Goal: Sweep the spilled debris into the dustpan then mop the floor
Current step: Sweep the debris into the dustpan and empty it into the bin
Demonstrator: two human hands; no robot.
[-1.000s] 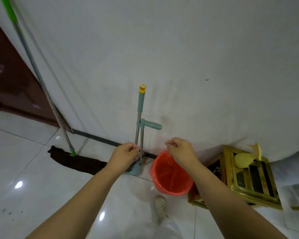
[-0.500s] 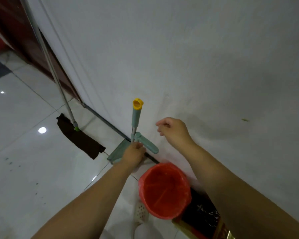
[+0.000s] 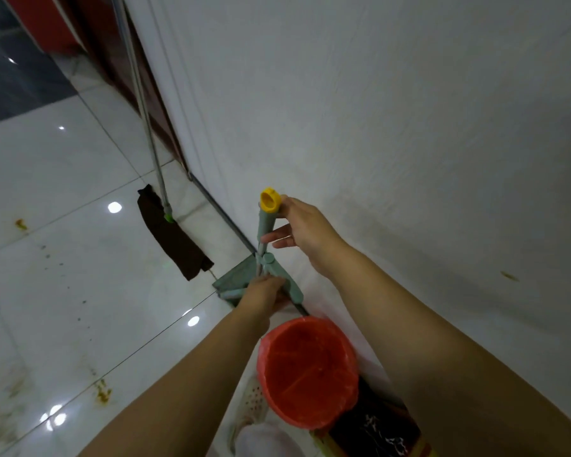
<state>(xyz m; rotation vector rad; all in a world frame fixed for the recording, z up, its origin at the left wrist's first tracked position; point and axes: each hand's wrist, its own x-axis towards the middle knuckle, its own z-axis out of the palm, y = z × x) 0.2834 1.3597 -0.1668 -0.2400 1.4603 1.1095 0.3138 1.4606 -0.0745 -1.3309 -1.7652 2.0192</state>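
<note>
A teal broom-and-dustpan set stands against the white wall. The broom handle (image 3: 266,222) has a yellow cap, and the dustpan (image 3: 233,279) rests on the tiles below it. My right hand (image 3: 305,230) wraps the teal grip just under the cap. Lower down, my left hand (image 3: 263,291) is closed around the shafts at the angled dustpan handle (image 3: 285,278). To the left, a mop (image 3: 173,240) with a dark brown cloth head leans on the wall by its metal pole (image 3: 145,120). Small dark specks of debris (image 3: 63,270) and orange-brown smears (image 3: 103,394) dot the white floor.
A red bin (image 3: 307,371) with a red liner stands by the wall right under my arms. A white perforated shoe (image 3: 251,404) is beside it, and a gold-and-black box (image 3: 376,433) behind it. A dark red door frame (image 3: 112,54) runs along the upper left.
My right hand has moved from the air near the wall onto the broom's top grip. My left hand stays on the shafts. The view has swung left.
</note>
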